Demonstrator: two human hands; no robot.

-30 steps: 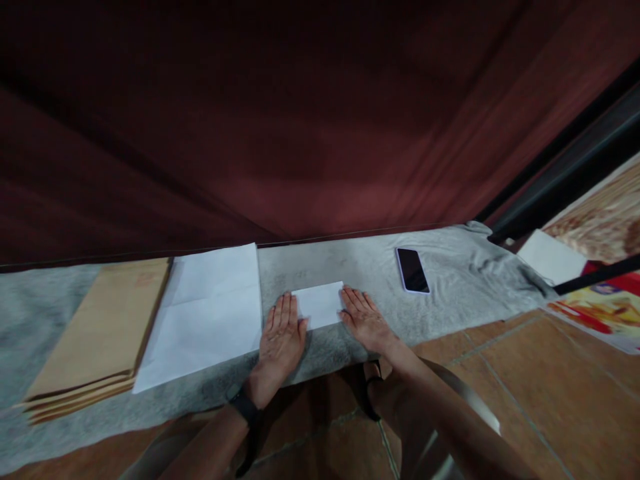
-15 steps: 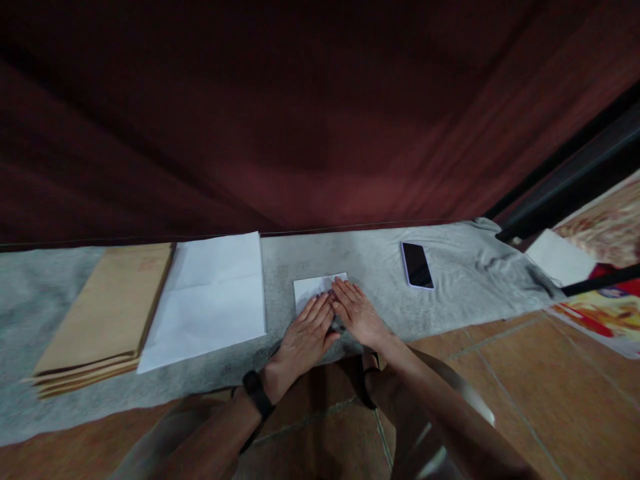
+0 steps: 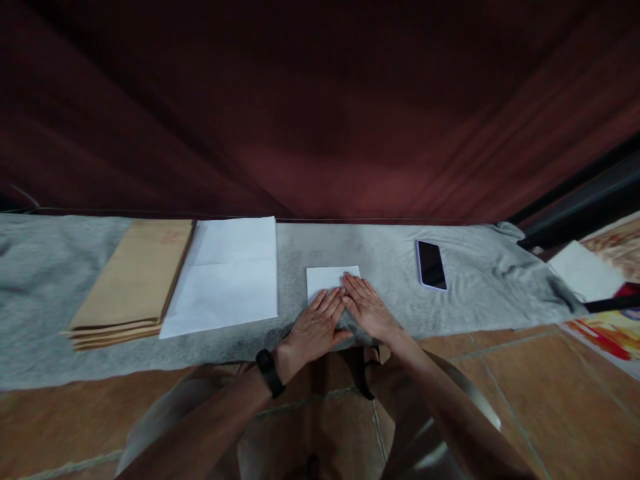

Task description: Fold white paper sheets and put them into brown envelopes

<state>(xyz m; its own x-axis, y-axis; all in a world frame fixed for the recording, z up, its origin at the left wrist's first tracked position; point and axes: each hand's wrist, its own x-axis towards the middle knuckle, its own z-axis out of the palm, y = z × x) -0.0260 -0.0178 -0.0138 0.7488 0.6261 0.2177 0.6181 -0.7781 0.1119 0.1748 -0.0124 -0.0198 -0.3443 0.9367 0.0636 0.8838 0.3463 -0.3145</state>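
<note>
A small folded white paper [image 3: 327, 277] lies on the grey cloth [image 3: 380, 267]. My left hand [image 3: 315, 327] rests flat on its near part, fingers stretched out and together. My right hand [image 3: 367, 307] lies flat beside it, fingertips on the paper's right edge. The two hands touch each other over the paper. A black band sits on my left wrist.
Left of the hands lie a stack of white sheets [image 3: 225, 277] and a pile of brown envelopes [image 3: 133, 283]. A dark phone [image 3: 431, 264] lies to the right. A dark red curtain [image 3: 320, 113] hangs behind. Brown floor tiles [image 3: 540, 393] and printed papers [image 3: 605, 320] are at the right.
My hands moved from the paper's two ends to its middle, side by side. The view shifted, so everything sits a little further right.
</note>
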